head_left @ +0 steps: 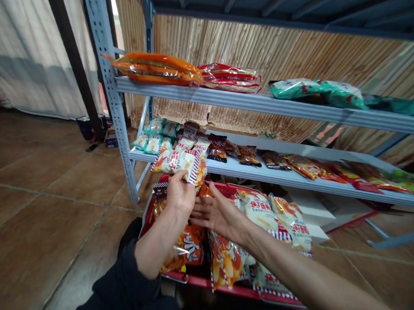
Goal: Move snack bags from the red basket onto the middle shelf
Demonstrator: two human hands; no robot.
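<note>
My left hand (180, 194) is raised in front of the lower shelf and closed on a bunch of small white, red and blue striped snack packets (180, 162), held fanned out at the shelf's front edge. Just to its right, my right hand (216, 214) hovers with fingers stretched out and apart, holding nothing. Both hands are above a red basket (219, 285) full of snack bags, orange ones and white ones (260, 210).
A grey metal rack holds the lower shelf (297, 180), lined with rows of small snack packs, and an upper shelf (267, 104) with large orange, red and green bags. A perforated upright (109, 82) stands at left. Brown tiled floor (40, 209) lies left; white boxes (316, 212) sit under the shelf.
</note>
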